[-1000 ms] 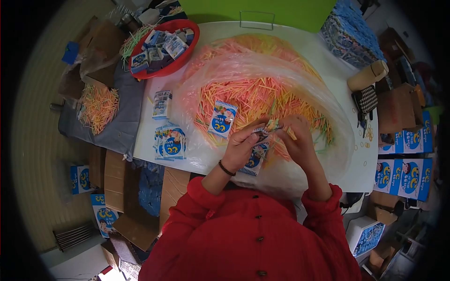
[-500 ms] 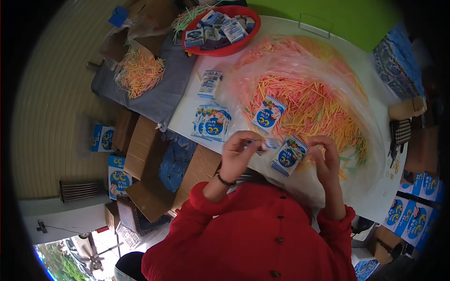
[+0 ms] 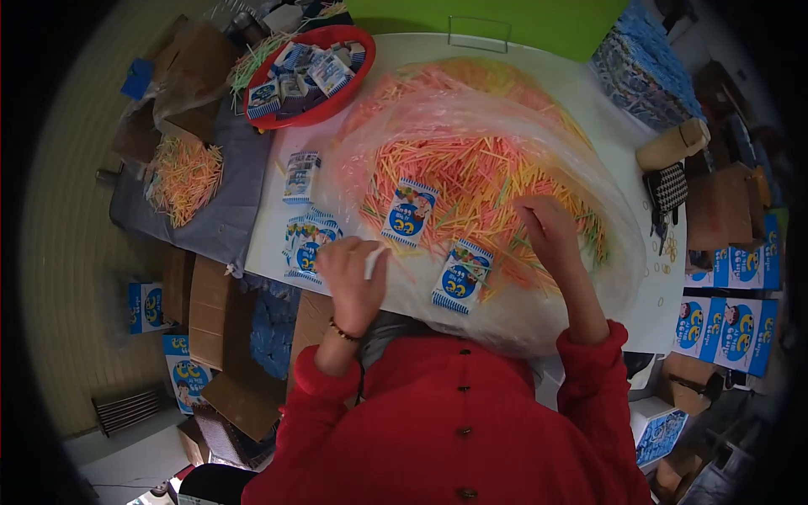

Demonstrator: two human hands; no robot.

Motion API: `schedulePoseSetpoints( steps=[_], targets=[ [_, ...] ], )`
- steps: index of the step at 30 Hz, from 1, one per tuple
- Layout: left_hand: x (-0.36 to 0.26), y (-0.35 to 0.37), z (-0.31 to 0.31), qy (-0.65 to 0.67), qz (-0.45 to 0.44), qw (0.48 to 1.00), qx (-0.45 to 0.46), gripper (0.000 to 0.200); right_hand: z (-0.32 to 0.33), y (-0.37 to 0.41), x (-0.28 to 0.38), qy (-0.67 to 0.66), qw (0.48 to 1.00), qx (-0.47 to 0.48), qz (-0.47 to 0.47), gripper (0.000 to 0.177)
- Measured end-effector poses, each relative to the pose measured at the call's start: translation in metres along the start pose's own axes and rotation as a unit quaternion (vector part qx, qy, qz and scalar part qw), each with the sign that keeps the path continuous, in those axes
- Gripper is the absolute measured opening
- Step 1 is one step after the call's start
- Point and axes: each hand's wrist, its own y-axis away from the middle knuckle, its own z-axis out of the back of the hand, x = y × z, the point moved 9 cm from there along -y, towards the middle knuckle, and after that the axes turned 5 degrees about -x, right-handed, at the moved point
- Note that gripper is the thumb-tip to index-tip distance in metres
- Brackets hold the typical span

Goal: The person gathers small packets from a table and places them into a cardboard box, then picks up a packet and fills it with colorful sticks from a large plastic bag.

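Observation:
My left hand is closed around a small white packet, mostly hidden by the fingers. It is beside a pile of blue-and-white printed packets at the table's near left. Over the heap of thin pink, yellow and green sticks hovers my right hand, its fingers bent together; what they hold, if anything, is hidden. One printed packet lies on the sticks. Another packet, with a few sticks across its front, rests on the clear plastic sheet near my body.
A red basin of filled packets stands at the back left. Beside it, a grey-covered surface carries a smaller stick heap. Open cardboard boxes are below left. Rubber bands and a patterned pouch lie right.
My left hand has moved left from near the front packet to the packet pile. My right hand has left that packet and reached farther over the sticks. The camera view has shifted right.

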Motion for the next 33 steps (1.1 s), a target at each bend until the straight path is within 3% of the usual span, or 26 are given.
schedulePoseSetpoints(
  steps=[1, 3, 6, 13, 16, 19, 21, 22, 24, 27, 30, 31, 32, 33],
  targets=[
    [-0.018, 0.001, -0.023, 0.081, 0.009, 0.995, 0.060, 0.028, -0.005, -0.015, -0.002, 0.003, 1.000, -0.001, 0.002, 0.020],
    [-0.045, 0.007, -0.063, 0.117, 0.007, 0.985, 0.126, 0.030, -0.022, -0.046, 0.020, 0.157, 0.977, 0.011, 0.141, 0.027],
    [-0.051, 0.019, -0.103, 0.131, 0.030, 0.973, 0.186, 0.037, -0.046, -0.071, 0.020, 0.193, 0.957, 0.018, 0.217, 0.030],
    [-0.045, 0.021, -0.114, 0.156, 0.058, 0.960, 0.223, 0.043, -0.069, -0.083, -0.022, 0.110, 0.968, 0.050, 0.220, 0.031],
    [-0.051, 0.021, -0.106, 0.179, 0.035, 0.954, 0.236, 0.046, -0.054, -0.078, -0.016, 0.120, 0.975, 0.034, 0.186, 0.023],
    [-0.055, 0.024, -0.096, 0.108, 0.049, 0.965, 0.233, 0.046, -0.020, -0.063, -0.010, 0.014, 0.993, -0.032, 0.112, 0.018],
    [-0.047, 0.029, -0.096, 0.079, 0.076, 0.966, 0.233, 0.044, 0.007, -0.023, -0.028, -0.169, 0.980, -0.085, -0.059, 0.014],
    [-0.046, 0.032, -0.101, 0.092, 0.072, 0.960, 0.256, 0.041, 0.009, -0.005, -0.026, -0.168, 0.981, -0.081, -0.061, 0.014],
    [-0.043, 0.033, -0.108, 0.109, 0.070, 0.952, 0.278, 0.038, 0.005, 0.033, -0.045, -0.160, 0.971, -0.087, -0.155, 0.016],
    [-0.036, 0.033, -0.118, 0.127, 0.064, 0.945, 0.295, 0.028, -0.010, 0.069, -0.053, -0.128, 0.973, -0.066, -0.181, 0.024],
    [-0.046, 0.029, -0.114, 0.169, -0.001, 0.949, 0.265, 0.020, -0.007, 0.076, -0.053, -0.114, 0.975, -0.057, -0.184, 0.027],
    [-0.054, 0.017, -0.099, 0.092, -0.036, 0.973, 0.210, 0.015, -0.005, 0.079, -0.058, -0.112, 0.973, -0.064, -0.189, 0.027],
    [-0.062, 0.007, -0.085, 0.015, -0.070, 0.986, 0.149, 0.011, -0.007, 0.086, -0.074, -0.216, 0.940, -0.080, -0.250, 0.026],
    [-0.065, 0.002, -0.082, 0.018, -0.076, 0.986, 0.150, 0.011, -0.010, 0.090, -0.084, -0.317, 0.893, -0.094, -0.306, 0.026]
  ],
)
